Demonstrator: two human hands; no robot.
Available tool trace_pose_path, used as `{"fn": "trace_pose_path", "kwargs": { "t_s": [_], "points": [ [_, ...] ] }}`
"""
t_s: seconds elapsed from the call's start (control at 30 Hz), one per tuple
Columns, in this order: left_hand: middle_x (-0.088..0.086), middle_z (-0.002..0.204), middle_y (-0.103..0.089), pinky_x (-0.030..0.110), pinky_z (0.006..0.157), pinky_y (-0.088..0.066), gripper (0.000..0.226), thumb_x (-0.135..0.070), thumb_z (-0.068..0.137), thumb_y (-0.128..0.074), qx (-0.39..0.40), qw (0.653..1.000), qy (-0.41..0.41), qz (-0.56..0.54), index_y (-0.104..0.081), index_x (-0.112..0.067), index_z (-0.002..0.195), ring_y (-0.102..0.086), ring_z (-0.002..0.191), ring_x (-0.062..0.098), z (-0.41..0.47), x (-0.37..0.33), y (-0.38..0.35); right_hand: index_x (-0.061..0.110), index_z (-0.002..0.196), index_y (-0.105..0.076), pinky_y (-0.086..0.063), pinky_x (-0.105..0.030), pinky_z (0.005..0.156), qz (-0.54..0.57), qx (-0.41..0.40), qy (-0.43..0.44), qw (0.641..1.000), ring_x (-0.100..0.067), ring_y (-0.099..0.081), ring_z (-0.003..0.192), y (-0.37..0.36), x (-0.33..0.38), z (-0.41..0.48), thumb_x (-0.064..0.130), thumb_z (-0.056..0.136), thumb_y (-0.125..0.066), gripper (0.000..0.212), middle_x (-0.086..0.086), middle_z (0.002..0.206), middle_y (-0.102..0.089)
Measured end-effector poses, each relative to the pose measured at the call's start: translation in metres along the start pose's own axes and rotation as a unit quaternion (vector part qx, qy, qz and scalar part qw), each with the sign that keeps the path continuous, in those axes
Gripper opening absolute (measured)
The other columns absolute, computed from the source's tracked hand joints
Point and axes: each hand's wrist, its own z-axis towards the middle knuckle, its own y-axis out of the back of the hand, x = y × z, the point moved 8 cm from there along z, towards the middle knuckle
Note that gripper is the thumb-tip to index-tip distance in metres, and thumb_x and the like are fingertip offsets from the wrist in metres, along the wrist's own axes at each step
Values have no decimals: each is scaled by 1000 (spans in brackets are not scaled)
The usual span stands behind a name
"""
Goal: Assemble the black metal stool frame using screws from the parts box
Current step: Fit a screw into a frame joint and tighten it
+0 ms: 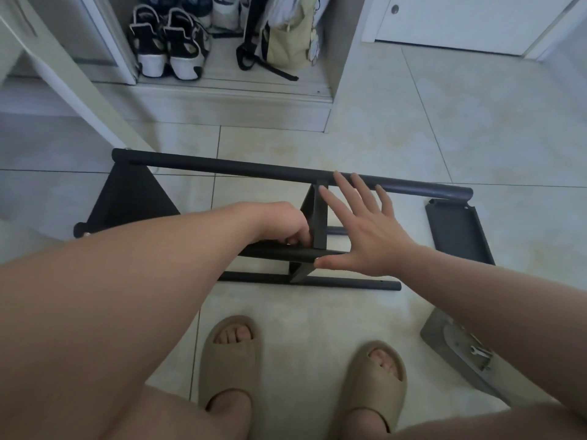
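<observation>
The stool frame (222,168) is laid on its side on the floor tiles (413,138). The left hand (286,222) is curled at the cross plate (317,217); what's pinched can't be told. The right hand (368,236) is spread, fingers (344,192) apart, thumb on the lower tube (305,255). Frame should be braced w/ it while a screw is started straight.

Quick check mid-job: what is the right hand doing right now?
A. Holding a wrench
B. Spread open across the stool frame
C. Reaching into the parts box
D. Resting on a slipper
B: the right hand has straight, spread fingers laid across the black stool frame, between its upper and lower bars, and holds no tool.
</observation>
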Motion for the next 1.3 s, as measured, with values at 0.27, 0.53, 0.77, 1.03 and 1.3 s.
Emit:
{"fn": "trace_pose_path", "kwargs": {
  "t_s": [0.27,0.53,0.77,1.03,1.3],
  "points": [
    [-4,58,-47,29,66,-34,23,-25,64,-67,78,994,22,-75,-70,-16,85,-36,59,15,10,8,-6,35,158,18,15,-57,121,-11,1,42,999,-22,32,150,-10,0,10,97,69,-21,115,0,165,30],
    [10,87,-63,20,63,-50,42,20,83,-33,70,974,45,-212,-66,-6,89,-61,77,15,41,31,-8,35,160,12,17,-55,121,11,-14,46,999,-22,28,152,-10,1,10,96,70,-26,115,-1,166,26],
    [15,101,-76,25,81,-60,37,20,95,-33,150,916,17,-372,-59,0,113,-75,94,20,40,26,-16,35,161,8,17,-54,121,19,-17,46,999,-21,27,152,-11,1,10,95,70,-30,116,0,167,24],
    [14,106,-76,23,77,-60,22,0,102,-49,142,934,-15,-327,-63,0,119,-75,93,18,40,25,-17,34,161,5,12,-56,122,19,-23,44,999,-22,23,153,-10,2,10,94,71,-33,115,0,168,20],
    [-5,72,-73,16,61,-51,13,-9,92,-68,60,981,-71,-170,-77,-17,87,-68,65,6,43,17,-7,34,161,3,11,-57,122,22,-24,41,999,-21,23,154,-10,2,10,94,71,-32,114,1,168,20]
  ]
}}
